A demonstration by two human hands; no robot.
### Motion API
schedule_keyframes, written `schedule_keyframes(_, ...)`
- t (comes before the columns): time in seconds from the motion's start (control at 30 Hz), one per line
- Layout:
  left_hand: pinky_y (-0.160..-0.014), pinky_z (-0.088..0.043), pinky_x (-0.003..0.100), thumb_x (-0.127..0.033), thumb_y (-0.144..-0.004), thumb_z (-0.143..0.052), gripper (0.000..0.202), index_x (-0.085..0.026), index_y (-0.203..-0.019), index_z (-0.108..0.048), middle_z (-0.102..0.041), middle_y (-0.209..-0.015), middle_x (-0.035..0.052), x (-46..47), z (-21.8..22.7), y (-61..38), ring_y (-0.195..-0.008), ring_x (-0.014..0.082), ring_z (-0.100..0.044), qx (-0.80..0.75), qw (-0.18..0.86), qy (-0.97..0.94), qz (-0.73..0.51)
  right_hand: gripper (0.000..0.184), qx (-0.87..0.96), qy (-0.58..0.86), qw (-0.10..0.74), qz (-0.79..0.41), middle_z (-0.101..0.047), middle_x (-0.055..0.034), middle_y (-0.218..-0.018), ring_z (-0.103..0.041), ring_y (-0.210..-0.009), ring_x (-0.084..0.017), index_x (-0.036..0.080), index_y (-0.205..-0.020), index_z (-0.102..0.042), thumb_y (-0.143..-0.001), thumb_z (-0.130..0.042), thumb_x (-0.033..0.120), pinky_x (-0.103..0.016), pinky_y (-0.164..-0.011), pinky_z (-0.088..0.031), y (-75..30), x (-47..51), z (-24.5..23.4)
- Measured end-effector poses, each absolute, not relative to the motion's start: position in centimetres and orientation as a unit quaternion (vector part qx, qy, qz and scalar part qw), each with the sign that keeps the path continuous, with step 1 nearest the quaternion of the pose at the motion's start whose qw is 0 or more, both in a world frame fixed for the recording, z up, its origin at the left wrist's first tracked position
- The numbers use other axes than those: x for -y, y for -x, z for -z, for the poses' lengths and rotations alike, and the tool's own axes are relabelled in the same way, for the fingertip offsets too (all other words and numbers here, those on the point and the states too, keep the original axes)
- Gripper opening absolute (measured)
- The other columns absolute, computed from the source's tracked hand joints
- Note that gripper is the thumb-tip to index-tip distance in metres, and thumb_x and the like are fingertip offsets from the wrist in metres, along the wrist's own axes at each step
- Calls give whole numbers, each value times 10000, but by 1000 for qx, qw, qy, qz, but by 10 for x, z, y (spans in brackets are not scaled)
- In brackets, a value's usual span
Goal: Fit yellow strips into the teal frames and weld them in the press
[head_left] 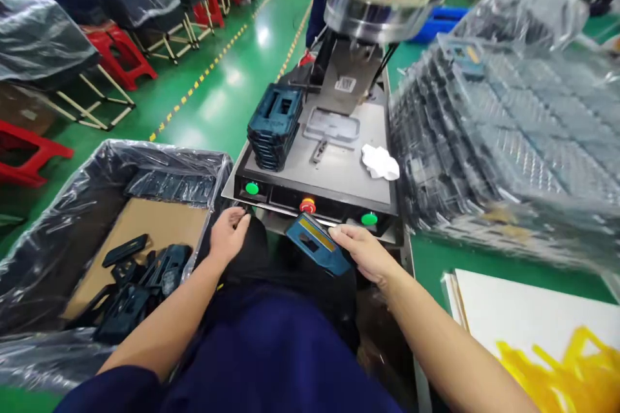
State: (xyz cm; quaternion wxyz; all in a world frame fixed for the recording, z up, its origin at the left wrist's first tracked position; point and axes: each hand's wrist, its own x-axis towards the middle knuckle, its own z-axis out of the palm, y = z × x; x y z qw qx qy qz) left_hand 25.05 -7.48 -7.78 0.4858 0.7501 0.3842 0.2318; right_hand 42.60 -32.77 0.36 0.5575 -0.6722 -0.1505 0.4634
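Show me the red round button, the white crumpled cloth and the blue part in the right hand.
Red round button (307, 206), head view, cap.
White crumpled cloth (380, 162), head view, middle.
Blue plastic part (317, 244), head view, yellow-labelled face.

Factory floor, assembly line station. Evidence: glossy green floor (227, 84) with yellow dashed lane markings (203, 77) — typical of a production hall. Bench press machine (334, 142) with green buttons and a red stop knob at the front edge. Stack of dark plastic parts (275, 126) on its plate. Lined cardboard box (111, 239) holding more such parts. Red stools (119, 51) and plastic-covered workstations in rows — other workers nearby.
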Motion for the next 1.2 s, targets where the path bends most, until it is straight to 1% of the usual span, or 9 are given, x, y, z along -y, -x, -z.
schedule_keyframes(0.1,-934,-489,375,-464,-769,-671,494,-139,-1125,-564,-679,-1033,110,115,53,-270,-959,197,-649,-296,658,-681,-121,490,49,586,580,-564,-632,-4,-658,-563,-571,-128,175,-691,-595,-633,-835,598,-240,-561,-480,-411,328,22)
schedule_keyframes(0.2,-799,-519,320,-443,-735,-724,494,-138,-1101,-593,-686,-964,75,139,38,-281,-812,159,-650,-232,717,-657,13,498,19,562,577,-592,-642,-4,-653,-564,-547,-119,168,-699,-622,-600,-853,598,-233,-549,-486,-404,326,39)
schedule_keyframes(0.37,-585,-493,238,-422,-727,-727,333,-142,-843,-588,-638,-733,5,146,44,-281,-601,110,-601,-274,709,-646,67,465,105,620,561,-538,-650,-6,-683,-563,-578,-123,158,-785,-673,-659,-807,585,-237,-569,-467,-403,327,53)
schedule_keyframes(0.5,-492,-455,209,-441,-733,-705,343,-154,-869,-576,-624,-673,-10,147,48,-276,-544,104,-575,-328,708,-617,98,369,207,697,497,-474,-694,-35,-815,-605,-693,-170,159,-911,-703,-711,-754,464,-274,-638,-487,-404,330,61)
schedule_keyframes(0.77,-450,-405,196,-437,-785,-624,269,-172,-770,-576,-592,-603,-26,147,45,-271,-483,96,-523,-328,636,-687,129,189,285,773,395,-406,-714,5,-838,-633,-741,-185,218,-915,-717,-809,-629,349,-276,-665,-464,-396,327,55)
schedule_keyframes(0.9,-517,-450,228,-450,-818,-573,270,-182,-811,-604,-612,-643,-8,142,46,-270,-552,128,-563,-308,574,-748,122,218,308,783,389,-375,-718,-6,-843,-637,-736,-199,225,-933,-714,-836,-597,382,-297,-671,-463,-391,326,58)
schedule_keyframes(1.0,-701,-504,285,-447,-849,-539,312,-181,-970,-648,-675,-806,45,144,41,-270,-759,184,-638,-302,450,-833,108,281,287,769,431,-376,-720,-29,-896,-649,-787,-218,223,-973,-707,-879,-522,413,-326,-720,-484,-385,325,69)
schedule_keyframes(1.1,-900,-489,374,-550,-768,-640,707,-135,-1322,-499,-640,-1145,145,156,33,-272,-1058,278,-618,-313,345,-881,77,357,255,722,501,-403,-713,-47,-962,-650,-863,-229,216,-1032,-695,-910,-450,446,-350,-781,-499,-376,321,77)
schedule_keyframes(1.2,-989,-455,428,-640,-619,-744,1101,-90,-1465,-304,-497,-1353,219,167,28,-274,-1233,348,-520,-305,302,-902,49,403,249,693,545,-400,-700,-58,-1014,-636,-929,-238,209,-1075,-683,-906,-465,504,-367,-835,-492,-370,319,79)
